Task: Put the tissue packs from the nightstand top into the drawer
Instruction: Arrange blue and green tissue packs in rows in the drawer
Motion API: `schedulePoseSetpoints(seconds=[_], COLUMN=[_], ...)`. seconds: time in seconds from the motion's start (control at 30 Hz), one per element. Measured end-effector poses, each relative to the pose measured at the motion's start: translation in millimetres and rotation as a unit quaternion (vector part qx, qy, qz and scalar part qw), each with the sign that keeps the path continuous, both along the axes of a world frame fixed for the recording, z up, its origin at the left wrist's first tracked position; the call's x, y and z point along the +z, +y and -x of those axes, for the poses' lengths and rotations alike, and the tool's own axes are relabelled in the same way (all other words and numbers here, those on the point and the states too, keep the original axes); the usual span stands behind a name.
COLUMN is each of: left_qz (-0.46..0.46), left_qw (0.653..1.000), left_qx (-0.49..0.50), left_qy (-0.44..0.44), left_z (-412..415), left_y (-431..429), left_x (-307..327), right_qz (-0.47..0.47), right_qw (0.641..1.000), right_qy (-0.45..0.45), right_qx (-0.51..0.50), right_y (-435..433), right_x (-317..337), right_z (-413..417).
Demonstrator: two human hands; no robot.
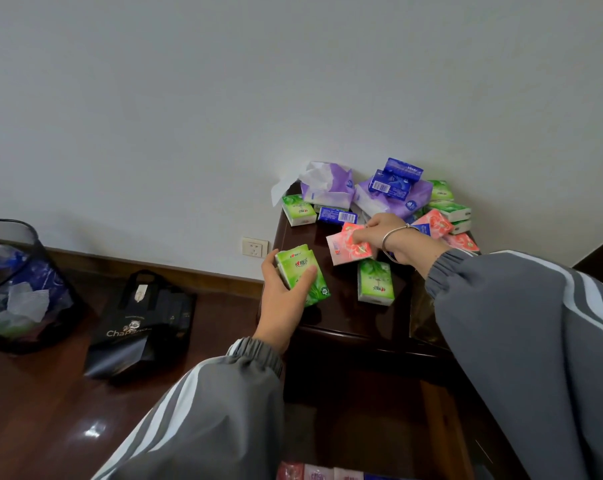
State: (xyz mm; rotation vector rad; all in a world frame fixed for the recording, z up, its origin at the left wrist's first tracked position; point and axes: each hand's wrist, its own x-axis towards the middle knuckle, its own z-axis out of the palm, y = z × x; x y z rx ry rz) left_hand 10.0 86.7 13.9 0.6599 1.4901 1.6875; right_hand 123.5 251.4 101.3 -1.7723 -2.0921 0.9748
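Note:
A dark wooden nightstand (341, 320) stands against the wall with several tissue packs piled on top in green, pink, blue and purple. My left hand (281, 299) grips a green tissue pack (301, 273) at the top's front left corner. My right hand (386, 233), with a metal bangle on the wrist, is closed on a pink tissue pack (348, 247) near the middle. Another green pack (375, 282) stands upright just below it. The open drawer (362, 427) lies under my arms, with pink packs (313, 474) visible at the bottom edge.
A black mesh waste bin (19, 289) with rubbish stands on the wooden floor at left. A black shopping bag (144, 320) sits beside it. A wall socket (255, 247) is left of the nightstand. An opened purple tissue pack (327, 185) leans at the back.

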Motion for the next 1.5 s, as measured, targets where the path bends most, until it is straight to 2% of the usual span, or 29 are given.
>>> schedulePoseSetpoints(seconds=[0.17, 0.3, 0.4, 0.53, 0.67, 0.8, 0.9, 0.97, 1.1, 1.27, 1.5], left_qz=[-0.010, -0.005, -0.017, -0.018, 0.003, 0.091, 0.154, 0.193, 0.233, 0.244, 0.235], left_qw=[1.000, 0.999, 0.998, 0.997, 0.993, 0.985, 0.971, 0.960, 0.946, 0.948, 0.945], left_qx=[0.020, 0.039, 0.059, 0.035, -0.024, -0.049, -0.007, 0.030, 0.089, 0.065, 0.073], left_qy=[0.006, 0.009, -0.018, -0.068, -0.118, -0.137, -0.185, -0.200, -0.206, -0.192, -0.214], left_z=[-1.1, -2.8, -7.2, -26.1, -41.7, -45.8, -46.6, -45.8, -35.1, -21.5, -6.7], left_y=[0.7, 0.3, -8.9, -47.6, -106.2, -154.1, -174.6, -182.9, -185.5, -184.4, -199.5], left_x=[-2.2, -3.0, 0.7, 1.4, -1.4, -28.5, -60.6, -80.7, -99.8, -114.5, -116.2], right_qz=[-0.114, -0.184, -0.176, -0.092, 0.091, 0.273, 0.390, 0.434, 0.460, 0.434, 0.331], right_qw=[0.991, 0.964, 0.932, 0.893, 0.823, 0.792, 0.737, 0.717, 0.745, 0.791, 0.884], right_qy=[0.065, 0.185, 0.311, 0.435, 0.547, 0.500, 0.478, 0.461, 0.395, 0.352, 0.257], right_qx=[-0.003, -0.044, -0.064, -0.072, -0.120, -0.218, -0.278, -0.292, -0.278, -0.250, -0.206], right_y=[-8.2, -29.1, -61.7, -124.7, -195.3, -243.9, -264.9, -271.6, -267.3, -240.1, -214.0], right_x=[8.2, 24.4, 42.3, 47.9, 19.3, -46.8, -94.9, -121.0, -162.8, -201.6, -250.3], right_z=[-12.0, -33.3, -56.2, -103.4, -155.4, -184.1, -184.7, -179.3, -159.3, -123.1, -57.6])
